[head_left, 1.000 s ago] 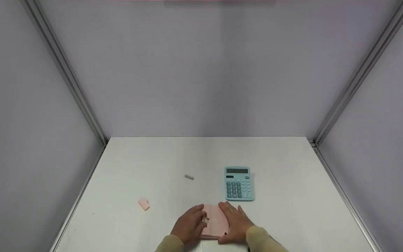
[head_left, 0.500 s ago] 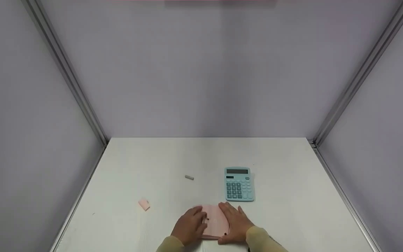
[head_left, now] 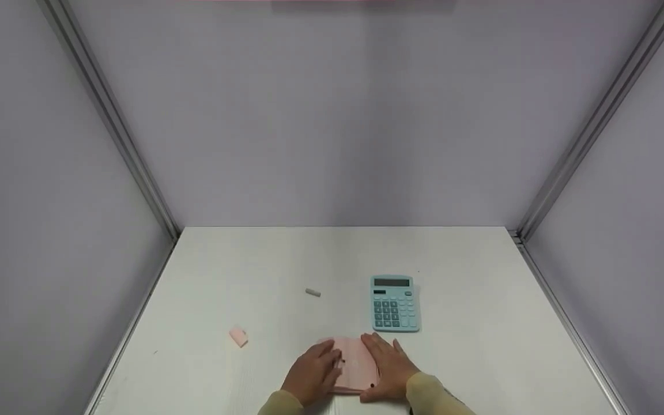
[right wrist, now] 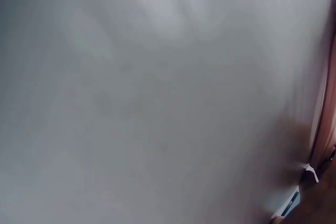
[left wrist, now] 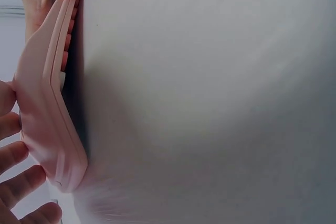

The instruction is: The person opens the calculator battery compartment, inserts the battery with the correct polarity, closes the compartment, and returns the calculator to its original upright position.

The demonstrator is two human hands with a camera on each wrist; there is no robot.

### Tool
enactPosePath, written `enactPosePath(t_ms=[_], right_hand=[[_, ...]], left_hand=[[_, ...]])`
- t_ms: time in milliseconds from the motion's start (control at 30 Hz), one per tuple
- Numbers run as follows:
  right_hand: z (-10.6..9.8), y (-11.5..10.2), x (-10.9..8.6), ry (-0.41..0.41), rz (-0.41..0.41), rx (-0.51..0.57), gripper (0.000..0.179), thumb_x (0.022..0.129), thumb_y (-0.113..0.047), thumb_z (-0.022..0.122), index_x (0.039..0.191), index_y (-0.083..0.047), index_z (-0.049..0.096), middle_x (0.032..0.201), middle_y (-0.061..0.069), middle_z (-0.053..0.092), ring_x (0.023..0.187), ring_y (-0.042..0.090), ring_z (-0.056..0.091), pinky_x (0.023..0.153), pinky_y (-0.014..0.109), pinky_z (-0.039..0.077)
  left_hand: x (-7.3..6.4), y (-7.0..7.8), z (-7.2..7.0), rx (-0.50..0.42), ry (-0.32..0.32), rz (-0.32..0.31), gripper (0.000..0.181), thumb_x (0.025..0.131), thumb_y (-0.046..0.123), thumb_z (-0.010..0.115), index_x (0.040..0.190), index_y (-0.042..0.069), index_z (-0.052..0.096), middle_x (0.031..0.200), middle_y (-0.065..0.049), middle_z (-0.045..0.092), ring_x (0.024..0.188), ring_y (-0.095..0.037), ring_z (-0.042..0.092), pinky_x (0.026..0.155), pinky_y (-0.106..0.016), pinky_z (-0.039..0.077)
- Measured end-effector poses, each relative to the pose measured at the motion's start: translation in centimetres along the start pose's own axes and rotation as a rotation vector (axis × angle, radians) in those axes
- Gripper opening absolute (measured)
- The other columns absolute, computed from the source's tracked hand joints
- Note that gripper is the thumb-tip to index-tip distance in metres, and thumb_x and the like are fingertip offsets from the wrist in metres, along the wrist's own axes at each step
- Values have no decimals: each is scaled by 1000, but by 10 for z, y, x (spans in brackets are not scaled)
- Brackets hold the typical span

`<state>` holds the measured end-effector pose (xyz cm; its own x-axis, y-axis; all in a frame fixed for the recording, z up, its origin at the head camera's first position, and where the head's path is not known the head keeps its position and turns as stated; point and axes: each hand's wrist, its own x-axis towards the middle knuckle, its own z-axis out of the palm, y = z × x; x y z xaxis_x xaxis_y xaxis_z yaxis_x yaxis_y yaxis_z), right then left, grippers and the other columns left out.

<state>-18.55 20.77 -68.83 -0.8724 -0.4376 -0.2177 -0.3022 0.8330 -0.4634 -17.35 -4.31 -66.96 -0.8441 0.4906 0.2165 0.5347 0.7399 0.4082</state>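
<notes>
A pink calculator (head_left: 358,363) lies on the white table near its front, back side up; in the left wrist view the calculator (left wrist: 44,114) shows its edge, with keys facing down. My right hand (head_left: 388,368) grips its right side, thumb at the near corner and fingers toward the far edge. My left hand (head_left: 310,370) rests on its left part, fingertips on the back beside an opening that they partly cover. In the left wrist view several left fingers (left wrist: 21,184) touch the back, loosely bent. What lies under these fingertips is hidden.
A small grey cylinder (head_left: 313,292), like a battery, lies beyond the hands. A light blue calculator (head_left: 395,304) lies face up behind the right hand. On the left lies a small pink cover piece (head_left: 238,337). Grey panels (head_left: 343,115) enclose the table (head_left: 482,300).
The left fingers shift very slightly on the pink calculator's back. The right hand and everything on the table stay in place.
</notes>
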Motion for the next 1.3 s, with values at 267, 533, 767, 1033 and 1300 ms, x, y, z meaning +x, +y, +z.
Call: enactPosePath(t_ms=[267, 533, 767, 1033, 1300], right_hand=[[-2, 0, 2, -12, 19, -15, 132, 50, -88, 63, 156, -27, 12, 159, -5, 19, 146, 18, 13, 117, 54, 6], [-2, -1, 1, -9, -1, -13, 132, 52, -87, 64, 156, -25, 11, 159, -3, 19, 146, 21, 13, 116, 56, 5], [1, 1, 3, -4, 4, -13, 133, 51, -88, 63, 156, -28, 9, 160, -4, 18, 147, 20, 13, 116, 56, 5], [2, -1, 4, -8, 20, -18, 133, 50, -90, 62, 156, -27, 11, 159, -7, 17, 147, 17, 11, 117, 54, 4], [3, -2, 3, -17, 22, -17, 133, 50, -90, 61, 156, -28, 9, 159, -6, 17, 146, 16, 12, 117, 54, 4]], left_hand=[[1, -1, -3, 32, 5, 30, 41, 93, 34, 63, 127, 11, 61, 133, -6, 55, 122, -22, 53, 99, -40, 47], [-1, -5, -8, 92, -112, 50, 71, 87, 58, 60, 138, 10, 51, 143, -10, 45, 129, -27, 46, 100, -49, 45], [-4, -9, -10, 122, -203, 13, 89, 78, 78, 50, 145, 20, 43, 151, -10, 37, 135, -35, 37, 97, -65, 39], [-6, -9, -9, 229, -209, 47, 83, 85, 75, 43, 146, 20, 41, 150, -5, 39, 135, -29, 40, 96, -62, 42], [-5, -1, -5, 240, -112, 7, 50, 98, 50, 44, 137, 19, 53, 142, -5, 49, 128, -28, 48, 96, -54, 46]])
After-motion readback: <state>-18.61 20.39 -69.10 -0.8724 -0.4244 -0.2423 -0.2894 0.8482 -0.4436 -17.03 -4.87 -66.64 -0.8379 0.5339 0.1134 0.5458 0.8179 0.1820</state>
